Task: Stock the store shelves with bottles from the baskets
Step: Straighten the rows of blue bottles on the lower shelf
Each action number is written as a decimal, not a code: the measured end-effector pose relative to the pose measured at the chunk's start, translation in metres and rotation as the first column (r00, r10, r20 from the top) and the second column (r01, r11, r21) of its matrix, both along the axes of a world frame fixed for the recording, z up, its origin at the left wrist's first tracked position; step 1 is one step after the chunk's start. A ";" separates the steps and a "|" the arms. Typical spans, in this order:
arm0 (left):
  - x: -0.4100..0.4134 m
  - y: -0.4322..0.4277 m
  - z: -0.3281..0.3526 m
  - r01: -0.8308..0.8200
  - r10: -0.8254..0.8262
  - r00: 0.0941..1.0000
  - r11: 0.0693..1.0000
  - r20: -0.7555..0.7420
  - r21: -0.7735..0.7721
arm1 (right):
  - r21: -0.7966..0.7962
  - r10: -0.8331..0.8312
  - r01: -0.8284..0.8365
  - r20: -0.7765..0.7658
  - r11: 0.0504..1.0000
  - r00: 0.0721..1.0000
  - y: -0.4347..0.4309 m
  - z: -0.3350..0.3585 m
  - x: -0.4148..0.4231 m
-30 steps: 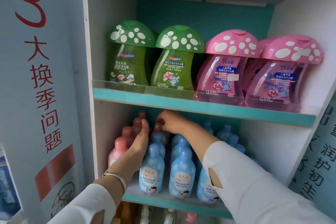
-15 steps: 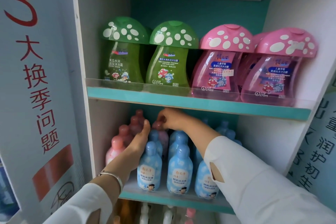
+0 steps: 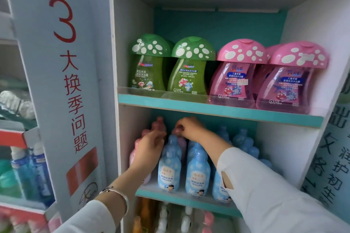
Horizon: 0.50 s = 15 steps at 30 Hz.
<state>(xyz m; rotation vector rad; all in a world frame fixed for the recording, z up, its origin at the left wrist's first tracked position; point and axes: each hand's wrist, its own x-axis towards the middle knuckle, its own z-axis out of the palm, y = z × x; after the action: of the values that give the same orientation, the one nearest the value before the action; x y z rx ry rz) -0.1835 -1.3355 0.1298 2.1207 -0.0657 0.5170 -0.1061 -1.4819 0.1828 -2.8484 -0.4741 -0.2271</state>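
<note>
**Pink bottle, rear of lower shelf, both hands in**

R hand [image 3: 191, 128] is deep in the lower shelf [image 3: 170, 198], just under the upper shelf [image 3: 208, 108] edge. Thumb + curled fingers pinch the cap of one pink bottle [image 3: 178, 131]. It stands upright at the rear of the 2nd column from L, behind the blue bottles [image 3: 198, 174]. Its body is mostly hidden by the blue one in front.

L hand [image 3: 149, 150] is just beside it, fingers nearly straight and loose. It lies btw the pink row [image 3: 158, 123] along the L wall and the blue bottles. Fingertips end next to the rear pink caps and hold nothing that I can see. Silver bracelet [image 3: 121, 195] on my L wrist, white sleeves on both arms.

Blue bottles stand in columns, labels fwd, front ones at the shelf lip.

Upper shelf: green mushroom bottles [image 3: 187, 73] on L, pink mushroom bottles [image 3: 236, 77] on R, behind a clear lip. Grey panel [image 3: 66, 81] w/ red "3" to L of the unit.
</note>
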 end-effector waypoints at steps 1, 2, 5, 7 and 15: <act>-0.005 0.001 -0.001 -0.010 0.007 0.998 0.999 0.055 0.049 | -0.001 -0.013 0.013 0.012 1.000 1.000 0.001 -0.001 -0.001; -0.008 0.002 -0.001 -0.027 0.016 0.993 0.995 0.116 0.095 | 0.002 -0.022 0.022 0.016 1.000 1.000 0.002 -0.001 -0.001; -0.016 0.004 0.003 -0.107 0.031 0.944 0.971 0.328 0.215 | 0.008 -0.033 0.033 -0.009 0.999 0.999 0.003 0.000 -0.001; -0.014 0.007 0.004 -0.186 0.064 0.921 0.938 0.385 0.291 | -0.007 -0.039 0.038 -0.034 0.999 0.999 0.002 0.000 -0.002; -0.019 0.021 -0.007 -0.172 0.171 0.984 0.985 0.042 0.007 | 0.078 0.094 -0.099 0.070 0.992 0.993 0.018 0.013 -0.020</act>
<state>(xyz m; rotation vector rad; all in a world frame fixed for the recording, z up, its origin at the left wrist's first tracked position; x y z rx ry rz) -0.2024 -1.3144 0.1228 2.1374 0.0919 0.6631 -0.1261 -1.4644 0.1960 -2.7375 -0.6001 -0.3157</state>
